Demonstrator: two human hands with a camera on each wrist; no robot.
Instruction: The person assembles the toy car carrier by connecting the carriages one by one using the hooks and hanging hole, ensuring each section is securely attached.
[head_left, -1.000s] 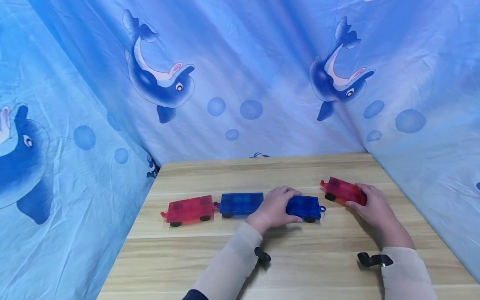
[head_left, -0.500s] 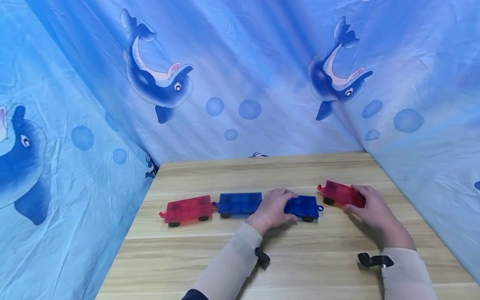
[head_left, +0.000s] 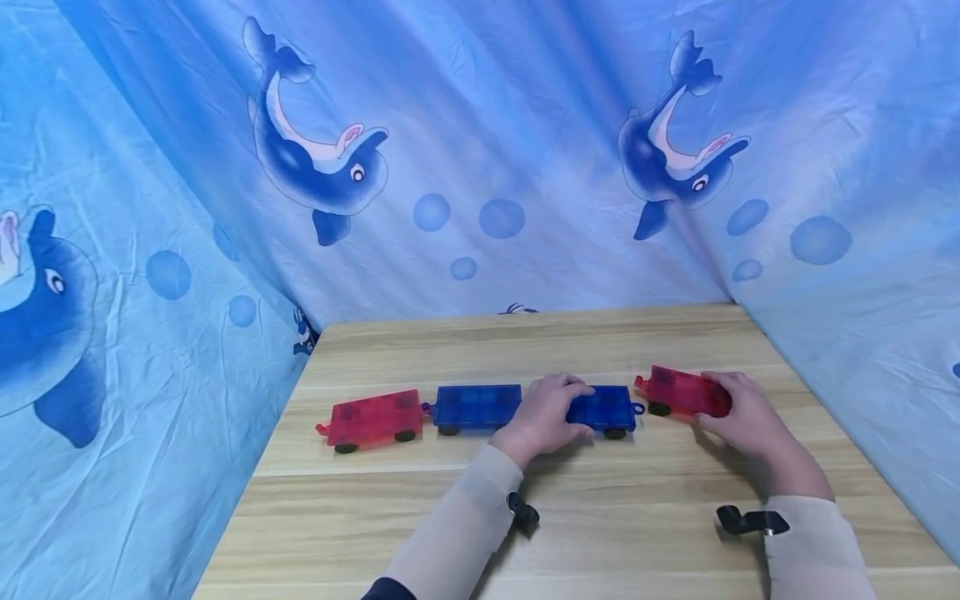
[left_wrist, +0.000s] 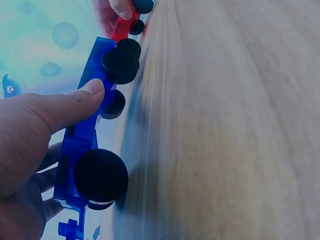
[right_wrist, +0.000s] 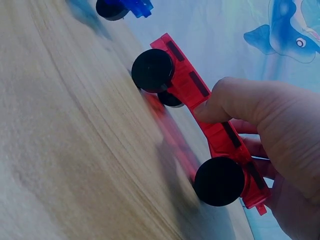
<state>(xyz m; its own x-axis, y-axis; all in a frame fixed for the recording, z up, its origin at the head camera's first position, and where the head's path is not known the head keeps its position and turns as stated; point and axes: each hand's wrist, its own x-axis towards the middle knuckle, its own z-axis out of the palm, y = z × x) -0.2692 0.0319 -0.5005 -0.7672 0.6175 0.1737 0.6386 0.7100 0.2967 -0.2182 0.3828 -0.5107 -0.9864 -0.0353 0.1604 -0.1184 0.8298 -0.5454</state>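
Observation:
My left hand (head_left: 546, 414) grips a translucent blue toy train car (head_left: 603, 408) across its middle, thumb on the near side, as the left wrist view shows. A ring juts from that car's right end. Farther right, my right hand (head_left: 746, 421) pinches a red toy train car (head_left: 678, 393) by its right part, thumb on the near side. The red car's hook lies close to the blue ring; whether they touch I cannot tell. Left of my left hand stand a second blue car (head_left: 477, 407) and a second red car (head_left: 377, 417), joined end to end.
All the cars are on a wooden table (head_left: 562, 533). Behind and beside it hangs a blue curtain (head_left: 480, 100) printed with dolphins and bubbles. Black wrist mounts (head_left: 752, 521) sit on both sleeves.
The red car in my right hand has moved slightly toward me and left, its hook now nearer the blue ring. The blue car in my left hand has shifted slightly left.

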